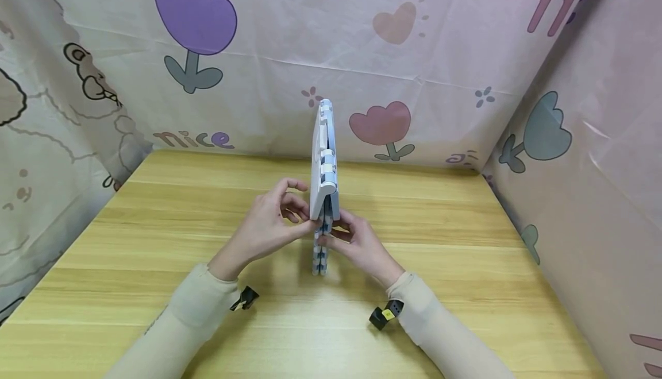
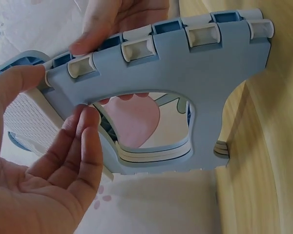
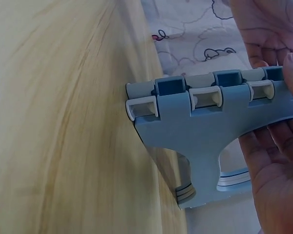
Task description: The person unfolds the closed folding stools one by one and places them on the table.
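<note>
the table (image 1: pixel 465 252) has a pale yellow wooden top, its grain running in long streaks from side to side, with a soft sheen near the front. around its middle a folded stool (image 1: pixel 324 186) is upright (i can't tell from here whether its feet touch the wood or sit just above).

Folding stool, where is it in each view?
Head: the folding stool stands edge-on at centre.
Left wrist: its blue panel spans the middle.
Right wrist: its blue panel, centre to right edge.
Shared landmark: wooden table, on the right in left wrist, left in right wrist.
</note>
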The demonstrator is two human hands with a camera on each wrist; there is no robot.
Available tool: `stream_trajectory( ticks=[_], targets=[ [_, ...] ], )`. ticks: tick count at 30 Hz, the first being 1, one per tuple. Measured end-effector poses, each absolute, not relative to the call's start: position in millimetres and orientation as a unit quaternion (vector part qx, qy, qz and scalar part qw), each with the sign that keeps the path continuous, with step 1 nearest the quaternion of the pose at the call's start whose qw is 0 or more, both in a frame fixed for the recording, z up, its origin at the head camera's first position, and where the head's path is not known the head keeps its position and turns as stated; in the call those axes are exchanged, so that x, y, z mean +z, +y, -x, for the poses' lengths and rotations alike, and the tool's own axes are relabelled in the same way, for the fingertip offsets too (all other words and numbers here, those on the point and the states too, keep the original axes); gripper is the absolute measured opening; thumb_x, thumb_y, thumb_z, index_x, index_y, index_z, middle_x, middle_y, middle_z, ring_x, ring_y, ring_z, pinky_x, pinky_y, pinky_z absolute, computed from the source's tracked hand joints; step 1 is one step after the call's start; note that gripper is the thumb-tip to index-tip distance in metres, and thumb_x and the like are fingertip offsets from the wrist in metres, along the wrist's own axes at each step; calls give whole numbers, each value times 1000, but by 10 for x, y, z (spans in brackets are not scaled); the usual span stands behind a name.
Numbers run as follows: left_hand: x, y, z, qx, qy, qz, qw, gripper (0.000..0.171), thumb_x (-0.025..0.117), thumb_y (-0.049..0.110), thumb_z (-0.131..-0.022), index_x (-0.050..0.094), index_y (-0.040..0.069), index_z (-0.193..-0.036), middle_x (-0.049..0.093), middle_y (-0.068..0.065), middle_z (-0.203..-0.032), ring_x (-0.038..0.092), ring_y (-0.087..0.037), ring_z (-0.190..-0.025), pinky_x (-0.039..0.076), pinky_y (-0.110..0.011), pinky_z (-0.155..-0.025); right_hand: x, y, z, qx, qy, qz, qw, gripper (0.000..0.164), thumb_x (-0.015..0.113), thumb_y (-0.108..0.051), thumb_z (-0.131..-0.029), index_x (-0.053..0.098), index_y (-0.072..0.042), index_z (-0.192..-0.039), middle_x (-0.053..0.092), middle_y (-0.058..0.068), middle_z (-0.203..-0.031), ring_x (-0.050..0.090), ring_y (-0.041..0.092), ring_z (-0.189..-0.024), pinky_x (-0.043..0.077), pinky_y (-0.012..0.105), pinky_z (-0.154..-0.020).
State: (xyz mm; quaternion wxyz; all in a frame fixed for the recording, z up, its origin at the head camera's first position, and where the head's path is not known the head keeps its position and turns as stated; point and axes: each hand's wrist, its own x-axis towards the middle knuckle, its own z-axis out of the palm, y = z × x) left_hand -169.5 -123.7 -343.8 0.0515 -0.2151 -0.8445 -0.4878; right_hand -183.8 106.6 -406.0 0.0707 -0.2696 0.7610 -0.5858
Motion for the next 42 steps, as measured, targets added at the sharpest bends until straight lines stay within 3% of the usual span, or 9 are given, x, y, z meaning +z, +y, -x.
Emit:
stream_trajectory(
  ticks=[6,13,21,27,36,42],
  targets=[
    [-3439,-1222,1711,-483,-851,204,32,31,89,22,-88,73,10,-111,78,-3,-100,71,-15,-89,64,-28,-80,-4063,1102,1835,-546,785,292,38,44,79,-13,-98,65,-7,-140,72,12,-137,71,31,-126,57,46,-112],
    [-3435,-1230,1708,-472,-855,211,36,25,88,24,-89,80,14,-111,80,1,-100,72,-14,-91,63,-31,-81,-4048,1163,1834,-489,810,323,8,45,81,-14,-96,67,-9,-139,72,7,-135,71,27,-121,61,49,-105],
    [-3440,-1227,1708,-487,-849,202,18,29,87,22,-90,80,9,-114,81,-4,-100,74,-14,-88,64,-28,-78,-3999,1201,1830,-489,829,267,35,47,90,-26,-88,74,-19,-131,80,0,-125,77,20,-116,60,43,-108],
    [-3456,-1232,1707,-485,-853,191,-5,44,90,28,-88,78,6,-124,82,-6,-105,76,-15,-89,65,-27,-80,-4035,1209,1857,-455,842,289,26,48,90,-32,-87,77,-15,-130,79,1,-130,76,22,-120,60,42,-108],
    [-3505,-1198,1707,-470,-861,195,-23,34,89,30,-89,82,8,-114,82,-1,-97,73,-12,-81,62,-29,-75,-4080,1225,1858,-427,848,312,7,48,90,-32,-88,77,-19,-133,78,-1,-133,74,18,-124,58,42,-109],
    [-3514,-1199,1714,-483,-852,197,-33,32,91,25,-88,80,8,-113,82,-3,-98,74,-13,-82,64,-29,-76,-4062,1224,1850,-417,854,310,12,51,89,-35,-88,76,-18,-135,74,3,-138,73,25,-127,59,44,-108]
  ],
)
